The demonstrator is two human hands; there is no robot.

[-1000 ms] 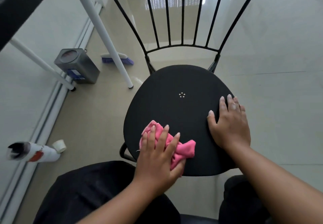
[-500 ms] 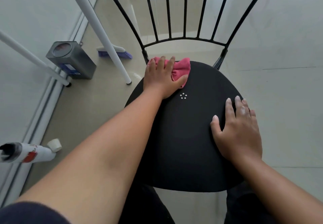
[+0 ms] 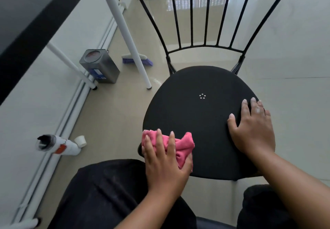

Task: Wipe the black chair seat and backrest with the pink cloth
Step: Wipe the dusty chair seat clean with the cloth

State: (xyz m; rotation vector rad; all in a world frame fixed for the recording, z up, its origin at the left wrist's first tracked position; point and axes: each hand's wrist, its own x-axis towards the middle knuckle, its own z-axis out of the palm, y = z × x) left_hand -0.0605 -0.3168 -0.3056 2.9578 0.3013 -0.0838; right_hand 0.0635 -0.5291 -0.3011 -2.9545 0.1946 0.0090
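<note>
Head view: left hand [image 3: 165,159] clutching pink cloth [image 3: 180,145], pulled back from rear of seat [image 3: 192,118] to near-left edge. Right hand [image 3: 253,130] flat, fingers spread, bracing right side. Seat stroke likely finishing; backrest [image 3: 205,14] probably unwiped.

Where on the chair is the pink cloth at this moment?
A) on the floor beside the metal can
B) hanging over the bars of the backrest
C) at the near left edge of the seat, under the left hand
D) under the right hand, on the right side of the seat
C: the left hand presses the pink cloth on the near left edge of the seat; the right hand lies flat with no cloth.
</note>
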